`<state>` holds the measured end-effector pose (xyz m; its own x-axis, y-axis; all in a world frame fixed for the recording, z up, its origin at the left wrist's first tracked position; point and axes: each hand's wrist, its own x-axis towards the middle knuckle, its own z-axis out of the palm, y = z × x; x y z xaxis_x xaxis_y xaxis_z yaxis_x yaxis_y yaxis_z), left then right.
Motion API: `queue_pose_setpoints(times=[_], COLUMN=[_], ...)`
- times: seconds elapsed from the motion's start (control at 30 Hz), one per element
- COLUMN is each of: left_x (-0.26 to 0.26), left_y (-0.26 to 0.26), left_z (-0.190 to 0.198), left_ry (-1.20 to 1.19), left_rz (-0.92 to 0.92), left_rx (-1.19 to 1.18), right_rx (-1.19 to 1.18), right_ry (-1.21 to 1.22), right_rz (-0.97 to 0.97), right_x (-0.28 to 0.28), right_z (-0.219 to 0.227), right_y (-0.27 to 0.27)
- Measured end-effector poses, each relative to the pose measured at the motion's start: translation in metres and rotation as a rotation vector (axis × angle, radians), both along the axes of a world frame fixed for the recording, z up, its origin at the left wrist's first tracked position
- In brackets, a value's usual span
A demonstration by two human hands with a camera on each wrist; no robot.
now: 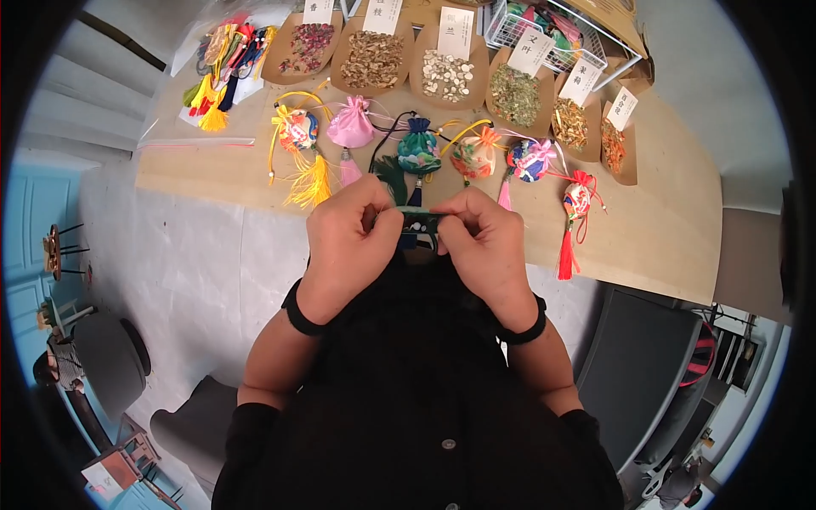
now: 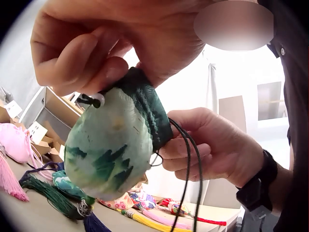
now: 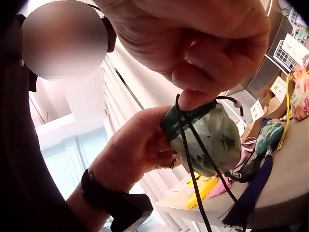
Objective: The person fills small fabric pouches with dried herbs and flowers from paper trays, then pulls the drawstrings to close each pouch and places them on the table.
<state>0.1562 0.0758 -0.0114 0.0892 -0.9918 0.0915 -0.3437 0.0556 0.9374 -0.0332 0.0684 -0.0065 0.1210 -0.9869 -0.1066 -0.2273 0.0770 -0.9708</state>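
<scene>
A pale green drawstring pouch (image 2: 104, 150) with dark green hill shapes hangs between both hands, upright with its dark gathered mouth (image 2: 150, 113) at the top. My left hand (image 1: 350, 246) pinches one side of that mouth between thumb and curled fingers. The opposite side is pinched by my right hand (image 1: 491, 246). Dark cord loops (image 3: 189, 154) hang from the right-hand side. On the other side, a short cord end carries a white bead (image 2: 98, 100). A dark green tassel (image 2: 53, 195) shows just below the pouch in the left wrist view.
Finished pouches with tassels, including a pink pouch (image 1: 351, 126) and a red one (image 1: 577, 200), lie in a row beyond my hands. Behind them stand labelled paper trays of dried herbs, a white wire basket (image 1: 510, 30) and a tassel pile (image 1: 229, 64) at far left.
</scene>
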Motion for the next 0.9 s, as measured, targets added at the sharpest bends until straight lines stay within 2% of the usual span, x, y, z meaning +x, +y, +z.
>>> queue_pose_setpoints(times=[0.13, 0.23, 0.33, 0.53, 0.63, 0.73, 0.9], left_x=[0.004, 0.009, 0.009, 0.007, 0.008, 0.004, -0.004], left_y=[-0.008, -0.018, -0.019, -0.019, -0.018, -0.015, -0.013], left_z=[0.001, 0.000, 0.002, 0.002, 0.003, 0.008, 0.005], left_ry=[0.037, 0.055, 0.046, 0.023, -0.017, -0.005, 0.061], left_rz=[0.029, 0.049, 0.052, 0.085, 0.079, 0.045, 0.003], left_rx=[0.008, 0.004, -0.003, -0.008, 0.011, -0.025, -0.033], right_rx=[-0.007, -0.260, -0.474, -0.790, -0.840, -0.781, -0.743], right_ry=[-0.064, 0.041, 0.181, 0.206, 0.285, 0.360, 0.377], right_rz=[0.029, 0.038, 0.176, 0.302, 0.371, 0.336, 0.395], right_x=[-0.005, -0.008, -0.011, -0.006, -0.004, 0.001, 0.000], right_z=[0.015, 0.015, 0.027, 0.027, 0.028, 0.023, 0.014], right_y=[-0.005, -0.003, -0.002, -0.004, -0.008, -0.008, -0.007])
